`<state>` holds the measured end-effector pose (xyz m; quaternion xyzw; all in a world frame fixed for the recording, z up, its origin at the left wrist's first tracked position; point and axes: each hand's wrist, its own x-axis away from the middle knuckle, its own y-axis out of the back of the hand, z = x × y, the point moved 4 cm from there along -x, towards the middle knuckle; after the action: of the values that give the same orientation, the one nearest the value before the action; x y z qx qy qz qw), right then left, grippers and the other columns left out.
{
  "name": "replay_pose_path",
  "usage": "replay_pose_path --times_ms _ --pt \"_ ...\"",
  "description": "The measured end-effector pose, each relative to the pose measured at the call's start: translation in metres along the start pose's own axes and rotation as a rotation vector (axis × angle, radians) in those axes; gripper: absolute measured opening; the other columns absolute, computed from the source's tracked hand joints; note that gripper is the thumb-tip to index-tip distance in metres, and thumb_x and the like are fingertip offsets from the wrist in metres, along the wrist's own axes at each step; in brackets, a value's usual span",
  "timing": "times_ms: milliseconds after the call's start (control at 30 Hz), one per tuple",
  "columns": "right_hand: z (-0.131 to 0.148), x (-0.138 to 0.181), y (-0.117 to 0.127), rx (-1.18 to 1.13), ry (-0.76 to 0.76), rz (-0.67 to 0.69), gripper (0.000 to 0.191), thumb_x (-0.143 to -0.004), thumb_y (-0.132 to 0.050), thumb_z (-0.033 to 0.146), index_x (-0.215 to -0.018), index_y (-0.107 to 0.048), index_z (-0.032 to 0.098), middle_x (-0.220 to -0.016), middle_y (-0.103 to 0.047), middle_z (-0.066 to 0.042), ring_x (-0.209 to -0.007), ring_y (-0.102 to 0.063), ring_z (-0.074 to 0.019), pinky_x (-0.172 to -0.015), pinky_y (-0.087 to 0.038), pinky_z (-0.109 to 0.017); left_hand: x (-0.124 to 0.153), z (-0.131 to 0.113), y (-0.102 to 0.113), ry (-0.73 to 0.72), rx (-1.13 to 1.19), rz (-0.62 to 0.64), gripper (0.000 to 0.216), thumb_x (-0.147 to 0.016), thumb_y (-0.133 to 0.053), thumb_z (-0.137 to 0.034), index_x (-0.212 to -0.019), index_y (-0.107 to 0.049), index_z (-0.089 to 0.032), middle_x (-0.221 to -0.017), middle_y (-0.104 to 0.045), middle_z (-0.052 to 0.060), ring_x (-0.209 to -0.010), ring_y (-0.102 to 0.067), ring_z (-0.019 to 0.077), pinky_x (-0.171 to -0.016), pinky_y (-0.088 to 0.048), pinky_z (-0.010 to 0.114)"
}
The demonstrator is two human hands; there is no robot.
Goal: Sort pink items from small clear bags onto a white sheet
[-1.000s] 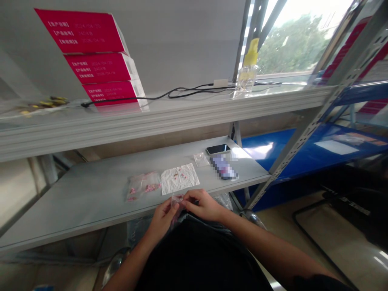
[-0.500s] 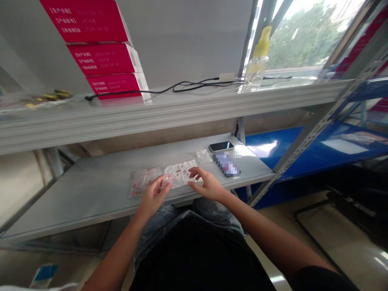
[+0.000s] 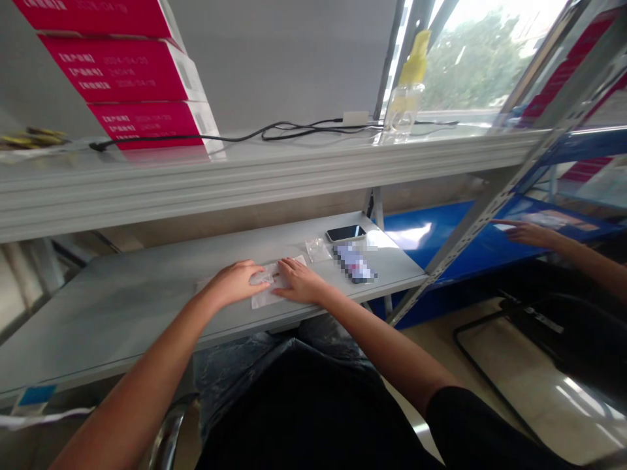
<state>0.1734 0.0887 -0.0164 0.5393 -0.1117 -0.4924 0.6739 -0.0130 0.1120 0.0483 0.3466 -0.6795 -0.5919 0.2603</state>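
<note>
A small clear plastic bag [image 3: 265,275] lies between my two hands. My left hand [image 3: 237,282] curls around its left side, with the thumb and fingertips on the plastic. My right hand [image 3: 300,282] is flat, fingers stretched forward, on a white sheet [image 3: 263,299] beside the bag's right edge. The sheet is under both hands and mostly covered by them. A larger clear bag [image 3: 202,284] shows only as a sliver behind my left wrist. Another small clear bag [image 3: 318,250] lies just beyond my right hand.
Two phones, one dark-screened [image 3: 346,233] and one blurred out [image 3: 353,262], lie right on the grey table [image 3: 122,307]. Above runs a shelf [image 3: 274,171] with red boxes [image 3: 142,72], a black cable [image 3: 294,129] and a spray bottle [image 3: 409,88]. Another person's hand [image 3: 531,233] reaches in at far right.
My right hand has come down flat onto the white sheet. My left hand has moved in over it with the small bag. Another person's hand has appeared at the right.
</note>
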Motion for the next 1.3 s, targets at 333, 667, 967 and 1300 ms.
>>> replay_pose_path --times_ms 333,667,967,1300 --pt "-0.003 0.003 -0.012 0.145 -0.009 0.101 0.082 -0.099 -0.049 0.062 -0.154 -0.038 0.002 -0.160 -0.037 -0.026 -0.152 -0.031 -0.0378 -0.126 -0.023 -0.051 -0.011 -0.026 0.006 -0.041 -0.300 0.093 0.040 -0.084 -0.064 -0.053 -0.110 -0.076 -0.025 -0.102 -0.070 0.009 -0.102 -0.065 0.0282 -0.089 -0.047 0.034" --pt "-0.004 0.005 -0.014 0.134 -0.007 0.065 0.079 -0.099 -0.050 0.063 -0.155 -0.039 0.008 -0.160 -0.039 -0.022 -0.151 -0.033 -0.0365 -0.125 -0.025 -0.052 -0.014 -0.028 0.010 -0.132 -0.369 0.059 0.029 -0.081 -0.070 -0.041 -0.102 -0.077 -0.021 -0.104 -0.068 0.011 -0.102 -0.063 0.0288 -0.091 -0.045 0.036" --pt "0.000 0.005 -0.007 0.070 0.036 0.031 0.073 -0.096 -0.057 0.058 -0.150 -0.043 0.010 -0.155 -0.046 -0.023 -0.148 -0.038 -0.0345 -0.123 -0.029 -0.053 -0.022 0.003 0.025 -0.046 0.323 -0.035 0.037 -0.085 -0.066 -0.050 -0.107 -0.077 -0.023 -0.110 -0.074 0.009 -0.102 -0.067 0.0257 -0.090 -0.050 0.034" --pt "-0.003 0.007 -0.005 -0.068 -0.004 -0.097 0.071 -0.091 -0.066 0.056 -0.147 -0.046 0.017 -0.150 -0.048 -0.021 -0.144 -0.043 -0.0360 -0.117 -0.039 -0.054 -0.021 0.021 0.018 0.152 1.279 0.085 0.050 -0.088 -0.059 -0.064 -0.099 -0.071 -0.017 -0.073 -0.062 0.003 -0.059 -0.056 0.0132 -0.058 -0.046 0.026"
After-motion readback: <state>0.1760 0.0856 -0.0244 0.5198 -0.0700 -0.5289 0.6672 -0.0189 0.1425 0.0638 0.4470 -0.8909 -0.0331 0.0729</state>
